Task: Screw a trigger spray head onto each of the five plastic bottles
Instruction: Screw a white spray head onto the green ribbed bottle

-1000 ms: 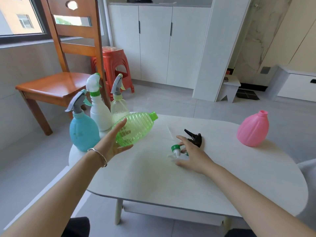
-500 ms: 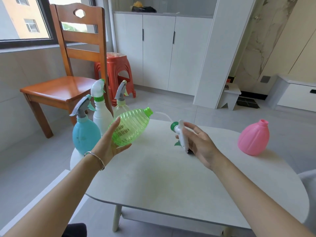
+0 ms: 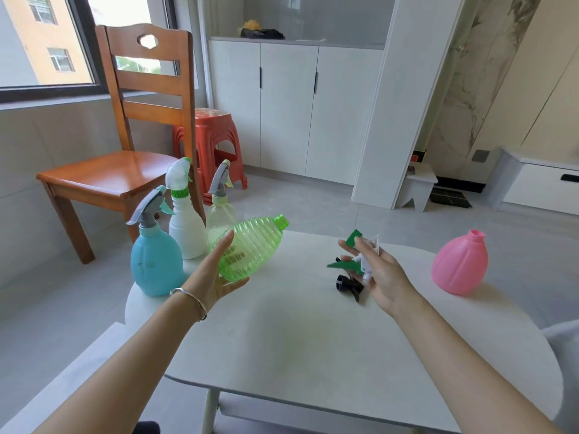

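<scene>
My left hand (image 3: 216,277) holds a ribbed green bottle (image 3: 253,245) tilted above the white table (image 3: 297,355), its open neck pointing up and right. A white and green trigger spray head (image 3: 360,261) is gripped in my right hand (image 3: 382,277), a short way right of the bottle's neck. Below that hand a black spray head (image 3: 346,283) lies on the table. A pink bottle (image 3: 460,266) without a head stands at the right. At the left stand a blue bottle (image 3: 156,261), a white bottle (image 3: 185,227) and a clear bottle (image 3: 219,214), each with a spray head on.
A wooden chair (image 3: 125,170) stands beyond the table's left end, with an orange plastic stool (image 3: 213,142) behind it. White cabinets (image 3: 291,104) line the far wall. A small white step stool (image 3: 416,186) sits on the floor at the back right.
My right hand picked the white and green spray head off the table, raised it and has turned it in my fingers. The green bottle stays tilted in my left hand.
</scene>
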Demonstrator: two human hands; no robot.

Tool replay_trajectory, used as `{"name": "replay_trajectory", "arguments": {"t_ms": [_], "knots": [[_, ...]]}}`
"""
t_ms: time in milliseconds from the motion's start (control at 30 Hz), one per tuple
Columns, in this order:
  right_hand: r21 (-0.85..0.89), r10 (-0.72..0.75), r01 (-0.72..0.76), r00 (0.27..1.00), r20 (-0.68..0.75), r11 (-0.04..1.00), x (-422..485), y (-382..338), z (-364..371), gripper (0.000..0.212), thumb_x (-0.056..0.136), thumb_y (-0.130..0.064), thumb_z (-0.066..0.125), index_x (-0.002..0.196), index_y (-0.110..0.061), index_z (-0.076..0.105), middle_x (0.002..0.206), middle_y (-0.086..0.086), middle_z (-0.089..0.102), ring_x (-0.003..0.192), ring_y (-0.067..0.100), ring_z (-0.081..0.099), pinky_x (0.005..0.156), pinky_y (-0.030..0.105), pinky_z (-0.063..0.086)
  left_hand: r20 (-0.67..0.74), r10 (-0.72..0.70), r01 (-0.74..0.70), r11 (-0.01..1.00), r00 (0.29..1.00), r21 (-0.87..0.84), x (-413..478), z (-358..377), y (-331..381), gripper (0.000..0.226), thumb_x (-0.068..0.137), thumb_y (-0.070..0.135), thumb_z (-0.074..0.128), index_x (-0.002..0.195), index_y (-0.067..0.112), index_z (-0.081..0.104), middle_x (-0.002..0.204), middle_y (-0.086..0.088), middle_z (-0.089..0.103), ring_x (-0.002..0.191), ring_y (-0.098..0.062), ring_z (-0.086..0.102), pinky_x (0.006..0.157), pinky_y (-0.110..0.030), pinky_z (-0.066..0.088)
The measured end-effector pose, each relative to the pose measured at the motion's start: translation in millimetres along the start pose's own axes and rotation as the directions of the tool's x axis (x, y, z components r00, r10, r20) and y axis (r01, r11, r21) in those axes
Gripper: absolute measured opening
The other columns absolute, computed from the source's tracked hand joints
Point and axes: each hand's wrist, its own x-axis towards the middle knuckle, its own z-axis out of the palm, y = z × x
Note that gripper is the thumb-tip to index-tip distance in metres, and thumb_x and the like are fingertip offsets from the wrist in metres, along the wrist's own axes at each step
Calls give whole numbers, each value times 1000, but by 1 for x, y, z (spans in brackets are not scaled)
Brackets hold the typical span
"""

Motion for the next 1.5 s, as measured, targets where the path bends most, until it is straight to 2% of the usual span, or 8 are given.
{"name": "replay_trajectory", "arguments": {"t_ms": [167,333,500,633,1033,1233,1333,1500], "knots": [[-248,-101,98,995,1,964,-5,-10,-11,20,84,-26,65,104,-21,61,108,5,72,72,16,67,76,28,54,-25,11,-12,999,1000,-46,3,3,1,29,84,47,57,105,27,54,114,-5,61,116,-24,56,83,-40,52],[-238,-118,114,993,-2,965,-9,-13,-16,29,83,-24,65,111,-17,60,105,4,73,68,15,65,65,19,55,-36,-5,2,997,999,-81,4,7,1,42,85,46,57,120,25,49,120,-8,59,116,-25,55,81,-40,52],[-291,-123,112,992,-18,950,-11,-16,-17,18,78,-24,71,96,-25,66,87,4,64,67,18,65,88,34,51,-41,3,-5,999,999,-52,6,8,-1,34,85,44,59,112,25,52,111,-5,61,108,-23,58,81,-40,52],[-291,-129,118,991,-19,949,-10,-17,-15,15,78,-18,71,91,-23,67,64,-7,57,64,19,57,79,29,52,-14,14,-13,998,1000,60,6,9,-3,22,81,44,62,96,29,56,107,-2,63,97,-18,61,85,-40,51],[-274,-78,99,993,88,957,-9,-7,8,33,62,-22,77,94,-16,72,55,-8,57,51,5,53,63,20,48,187,-63,21,976,980,219,-3,22,-10,84,48,60,72,123,25,54,116,-4,68,103,-19,66,68,-31,58],[-359,-101,160,979,179,919,-10,-12,8,33,61,-32,77,92,-22,74,59,-4,57,56,11,54,71,26,44,230,-84,12,955,970,295,-3,20,-6,73,64,65,58,126,30,50,124,-4,62,103,-17,64,68,-33,55],[-418,-75,176,966,247,891,-10,-15,6,38,60,-34,77,95,-20,74,62,-2,60,60,13,59,75,31,45,222,-112,33,944,969,329,0,20,-8,79,64,70,54,132,31,44,118,-7,65,85,-18,68,58,-30,55],[-461,-77,178,971,228,869,-10,-14,5,39,62,-35,77,94,-15,73,59,5,61,58,14,59,70,31,46,215,-154,64,926,964,372,-1,25,-9,61,70,74,48,115,33,48,107,-8,66,67,-26,68,52,-28,55]]}}
